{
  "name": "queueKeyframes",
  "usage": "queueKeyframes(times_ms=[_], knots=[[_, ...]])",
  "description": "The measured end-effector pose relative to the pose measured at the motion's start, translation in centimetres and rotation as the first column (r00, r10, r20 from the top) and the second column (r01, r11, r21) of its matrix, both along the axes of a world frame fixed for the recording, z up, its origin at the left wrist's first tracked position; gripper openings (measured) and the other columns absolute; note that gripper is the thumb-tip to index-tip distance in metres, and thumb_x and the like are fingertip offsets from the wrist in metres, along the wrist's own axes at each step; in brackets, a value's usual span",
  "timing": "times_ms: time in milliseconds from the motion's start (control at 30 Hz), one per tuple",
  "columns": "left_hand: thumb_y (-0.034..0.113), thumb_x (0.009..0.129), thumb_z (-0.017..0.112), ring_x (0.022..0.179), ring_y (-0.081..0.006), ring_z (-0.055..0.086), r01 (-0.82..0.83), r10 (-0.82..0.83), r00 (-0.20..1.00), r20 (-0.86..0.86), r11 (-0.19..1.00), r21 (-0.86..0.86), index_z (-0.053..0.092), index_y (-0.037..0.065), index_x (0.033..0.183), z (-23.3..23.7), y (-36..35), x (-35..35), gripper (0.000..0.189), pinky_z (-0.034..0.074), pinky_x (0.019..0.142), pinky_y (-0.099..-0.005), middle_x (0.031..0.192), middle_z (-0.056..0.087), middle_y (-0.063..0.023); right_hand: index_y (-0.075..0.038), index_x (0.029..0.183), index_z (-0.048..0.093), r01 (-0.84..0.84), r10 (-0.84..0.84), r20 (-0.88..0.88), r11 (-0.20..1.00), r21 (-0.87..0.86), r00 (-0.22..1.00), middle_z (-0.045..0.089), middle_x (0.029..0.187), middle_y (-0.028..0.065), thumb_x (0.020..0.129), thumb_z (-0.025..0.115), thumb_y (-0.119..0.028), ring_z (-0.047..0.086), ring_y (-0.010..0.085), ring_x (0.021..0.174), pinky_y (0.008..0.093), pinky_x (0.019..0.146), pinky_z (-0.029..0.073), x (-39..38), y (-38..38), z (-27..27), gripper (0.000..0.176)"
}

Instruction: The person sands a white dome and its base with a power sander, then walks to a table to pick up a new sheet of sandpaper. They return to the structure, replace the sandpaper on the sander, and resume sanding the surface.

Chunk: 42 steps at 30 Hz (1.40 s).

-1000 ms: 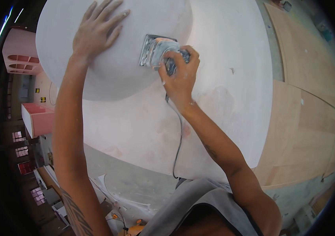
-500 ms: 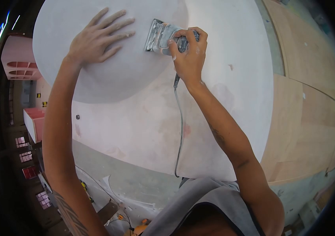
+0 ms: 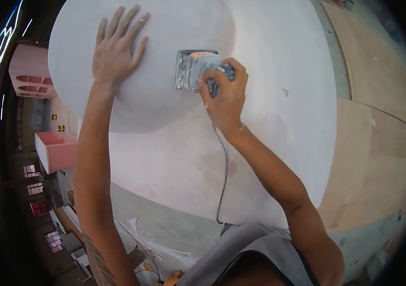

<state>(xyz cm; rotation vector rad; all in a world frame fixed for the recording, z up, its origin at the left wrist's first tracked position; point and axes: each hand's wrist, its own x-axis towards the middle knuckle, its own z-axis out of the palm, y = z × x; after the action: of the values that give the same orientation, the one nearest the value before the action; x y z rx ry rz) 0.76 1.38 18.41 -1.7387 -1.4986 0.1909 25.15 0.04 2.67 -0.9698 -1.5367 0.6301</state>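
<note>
My right hand [image 3: 226, 93] is wrapped round the body of a dusty electric sander [image 3: 203, 66], whose square pad rests on a large curved white panel [image 3: 164, 162]. A grey power cord [image 3: 225, 176] runs from under my right wrist down over the panel towards my body. To the left, my left hand [image 3: 117, 55] lies flat with its fingers spread on the raised, rounded grey-white part [image 3: 160, 28] of the same piece. White dust coats the fingers of both hands.
Pale plywood sheets [image 3: 374, 157] lie to the right of the panel. Pink cabinets [image 3: 57, 151] with shelves stand at the left. Near my body, a cable and paper scraps [image 3: 164, 248] lie on the dusty floor.
The sander has moved down and turned slightly, with my right hand still round it. My left hand has swung so that its fingers point upward. The view has shifted a little.
</note>
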Motion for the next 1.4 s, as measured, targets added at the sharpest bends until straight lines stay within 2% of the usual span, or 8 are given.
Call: queueKeyframes(times_ms=[233, 300, 500, 567, 700, 933, 1033, 1400], knots=[[0.047, 0.105, 0.052, 0.159, -0.0196, 0.029, 0.019, -0.027, 0.997, 0.074, 0.994, 0.107, 0.045, 0.038, 0.16, -0.6, 0.9, 0.4, 0.057, 0.018, 0.134, -0.0466, 0.17, 0.039, 0.008, -0.018, 0.104, 0.074, 0.038, -0.04, -0.027, 0.997, -0.064, 0.999, 0.053, 0.132, 0.0131, 0.084, 0.079, -0.023, 0.053, 0.0378, 0.119, 0.0472, 0.093, 0.052, 2.1, 8.6, 1.1, 0.021], [0.048, 0.105, 0.052, 0.159, -0.0195, 0.029, 0.024, -0.031, 0.997, 0.071, 0.995, 0.094, 0.045, 0.038, 0.161, -0.7, 1.0, 0.4, 0.057, 0.018, 0.134, -0.047, 0.17, 0.039, 0.0079, -0.019, 0.105, 0.075, -0.018, -0.001, -0.083, 0.974, -0.225, 0.997, 0.053, 0.132, 0.0132, 0.084, 0.078, -0.027, 0.055, 0.0387, 0.118, 0.0473, 0.094, 0.052, 2.6, 10.7, 1.7, 0.023], [0.044, 0.106, 0.052, 0.159, -0.0209, 0.03, 0.003, -0.006, 0.999, 0.045, 0.998, 0.069, 0.046, 0.04, 0.16, -0.7, 0.9, 0.3, 0.054, 0.019, 0.134, -0.048, 0.169, 0.04, 0.0057, -0.022, 0.108, 0.077, -0.106, 0.062, -0.127, 0.917, -0.385, 0.99, 0.059, 0.127, 0.0134, 0.08, 0.077, -0.033, 0.072, 0.0343, 0.1, 0.0476, 0.087, 0.059, 2.8, 17.6, 4.3, 0.03], [0.042, 0.106, 0.052, 0.159, -0.0213, 0.031, 0.015, -0.017, 0.999, 0.035, 0.999, 0.049, 0.048, 0.04, 0.159, -0.4, 0.8, 0.3, 0.053, 0.02, 0.134, -0.0481, 0.169, 0.04, 0.0052, -0.024, 0.109, 0.078, 0.028, -0.006, 0.08, 0.963, -0.268, 0.997, 0.06, 0.126, 0.0127, 0.081, 0.076, -0.036, 0.072, 0.0344, 0.103, 0.0452, 0.088, 0.059, 2.3, 20.6, 3.7, 0.031], [0.037, 0.106, 0.053, 0.158, -0.0221, 0.033, 0.054, -0.055, 0.997, 0.056, 0.998, 0.019, 0.052, 0.041, 0.156, -0.3, 0.4, 0.6, 0.05, 0.02, 0.133, -0.0481, 0.168, 0.042, 0.0043, -0.025, 0.11, 0.078, 0.021, 0.012, 0.1, 0.947, -0.32, 0.995, 0.061, 0.126, 0.012, 0.083, 0.074, -0.037, 0.072, 0.0341, 0.104, 0.0452, 0.091, 0.058, 2.3, 22.0, 4.8, 0.03], [0.035, 0.107, 0.052, 0.157, -0.021, 0.033, 0.061, -0.062, 0.997, 0.036, 0.998, 0.029, 0.05, 0.038, 0.158, -0.2, 0.8, 0.7, 0.051, 0.02, 0.133, -0.0467, 0.167, 0.043, 0.0043, -0.023, 0.107, 0.077, 0.023, -0.014, 0.036, 0.964, -0.266, 0.999, 0.058, 0.127, 0.0129, 0.084, 0.073, -0.034, 0.067, 0.0366, 0.108, 0.0476, 0.088, 0.058, 1.8, 13.7, 5.2, 0.025], [0.033, 0.108, 0.05, 0.157, -0.019, 0.034, 0.087, -0.09, 0.994, 0.066, 0.995, 0.052, 0.048, 0.035, 0.159, -0.4, 0.8, 0.5, 0.052, 0.021, 0.133, -0.0454, 0.167, 0.044, 0.0054, -0.021, 0.105, 0.076, 0.063, -0.06, 0.025, 0.99, -0.126, 0.998, 0.055, 0.129, 0.0119, 0.086, 0.073, -0.029, 0.06, 0.037, 0.111, 0.0489, 0.083, 0.057, 0.7, 8.9, 4.8, 0.021], [0.031, 0.109, 0.047, 0.157, -0.0188, 0.034, 0.093, -0.097, 0.993, 0.062, 0.994, 0.058, 0.048, 0.032, 0.16, -0.5, 1.0, 0.8, 0.051, 0.02, 0.133, -0.0448, 0.167, 0.044, 0.0056, -0.02, 0.099, 0.076, 0.043, -0.049, 0.042, 0.99, 0.134, 0.998, 0.056, 0.132, 0.0115, 0.076, 0.081, -0.009, 0.052, 0.0374, 0.115, 0.041, 0.068, 0.058, -1.1, 0.4, 3.3, 0.026]])
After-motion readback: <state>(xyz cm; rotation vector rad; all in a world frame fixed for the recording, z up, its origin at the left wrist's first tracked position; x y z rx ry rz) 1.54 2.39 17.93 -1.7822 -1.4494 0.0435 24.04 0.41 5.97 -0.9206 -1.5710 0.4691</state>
